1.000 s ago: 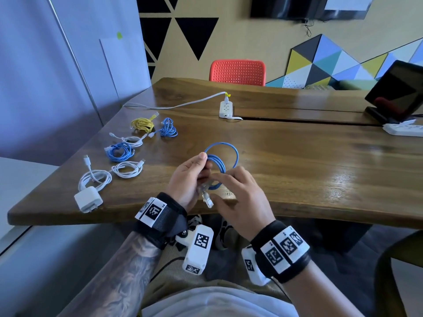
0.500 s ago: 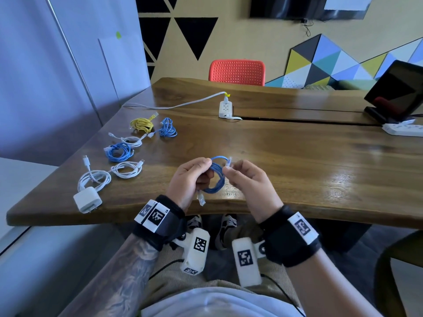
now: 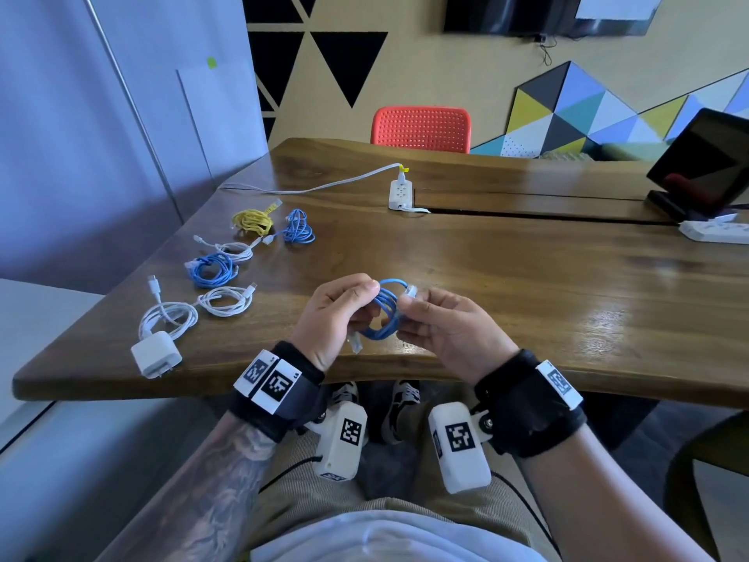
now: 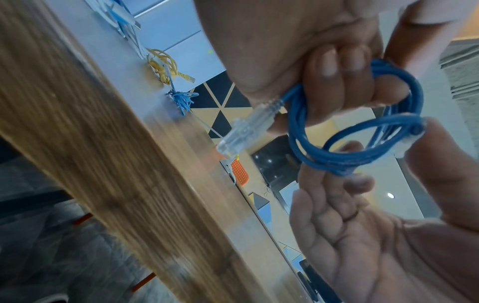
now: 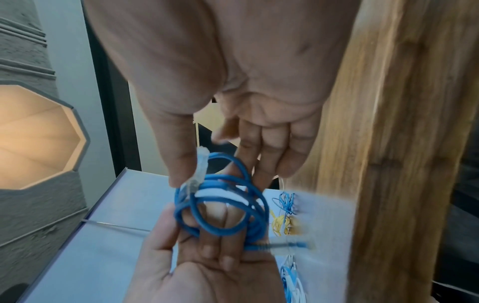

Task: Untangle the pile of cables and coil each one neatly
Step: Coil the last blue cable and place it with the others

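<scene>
A blue network cable is wound into a small coil above the table's near edge. My left hand grips the coil, fingers curled through its loops. One clear plug hangs free below that hand. My right hand pinches the other clear plug between thumb and forefinger against the top of the coil. Finished coils lie at the left of the table: a yellow one, two blue ones and white ones.
A white charger brick with its cable sits near the table's front left corner. A white power strip lies mid-table, another at the right by a dark tablet on a stand. A red chair stands behind the table.
The wide loop of blue cable has been drawn down into a tight coil. My right hand turned over and brought the free plug end up to the top of the coil.
</scene>
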`<state>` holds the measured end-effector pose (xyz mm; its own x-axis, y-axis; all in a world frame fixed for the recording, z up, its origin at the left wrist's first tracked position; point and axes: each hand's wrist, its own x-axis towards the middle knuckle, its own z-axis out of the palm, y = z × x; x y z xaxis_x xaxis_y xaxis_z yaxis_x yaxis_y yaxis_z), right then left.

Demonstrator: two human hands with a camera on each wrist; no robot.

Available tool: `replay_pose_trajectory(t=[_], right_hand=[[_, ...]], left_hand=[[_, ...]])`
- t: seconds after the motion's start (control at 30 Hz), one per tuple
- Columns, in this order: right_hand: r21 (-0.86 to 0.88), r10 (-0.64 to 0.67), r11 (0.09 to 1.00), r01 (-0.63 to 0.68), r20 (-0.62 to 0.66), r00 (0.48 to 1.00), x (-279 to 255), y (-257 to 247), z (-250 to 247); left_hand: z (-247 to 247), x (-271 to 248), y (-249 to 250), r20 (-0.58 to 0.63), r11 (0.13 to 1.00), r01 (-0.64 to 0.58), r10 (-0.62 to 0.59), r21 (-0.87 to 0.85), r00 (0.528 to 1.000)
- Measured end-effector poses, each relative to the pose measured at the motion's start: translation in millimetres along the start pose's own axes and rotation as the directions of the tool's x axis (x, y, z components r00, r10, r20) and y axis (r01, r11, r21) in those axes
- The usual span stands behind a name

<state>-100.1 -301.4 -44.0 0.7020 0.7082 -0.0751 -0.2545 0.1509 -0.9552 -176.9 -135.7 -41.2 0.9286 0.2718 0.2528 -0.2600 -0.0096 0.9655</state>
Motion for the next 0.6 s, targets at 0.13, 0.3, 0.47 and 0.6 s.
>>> replay_pose_trajectory(t=[0.13,0.3,0.47,0.6], right_hand=[[0.063,-0.121,0.991,0.122,-0.022,0.992,1.0,7.1,0.3],[0.004,-0.287,0.957,0.289,-0.094,0.953,-2.4,-0.5,-1.4],[-0.059,-0.371,0.928,0.367,-0.064,0.927,-2.5,-2.4,-1.7],[-0.093,-0.416,0.906,0.412,-0.030,0.909,-2.3,-1.4,-0.3]], left_hand=[[1.6,2.0,1.7,-0.010,1.000,0.007,-0.008,-0.029,1.000],[3.6,1.5,3.1,0.076,0.999,0.035,-0.036,0.011,0.996],[7.6,-2.9,0.3,0.169,0.977,-0.076,0.043,0.197,0.985],[8.7,-3.9,1.5,0.170,0.973,-0.064,0.026,0.221,0.985]])
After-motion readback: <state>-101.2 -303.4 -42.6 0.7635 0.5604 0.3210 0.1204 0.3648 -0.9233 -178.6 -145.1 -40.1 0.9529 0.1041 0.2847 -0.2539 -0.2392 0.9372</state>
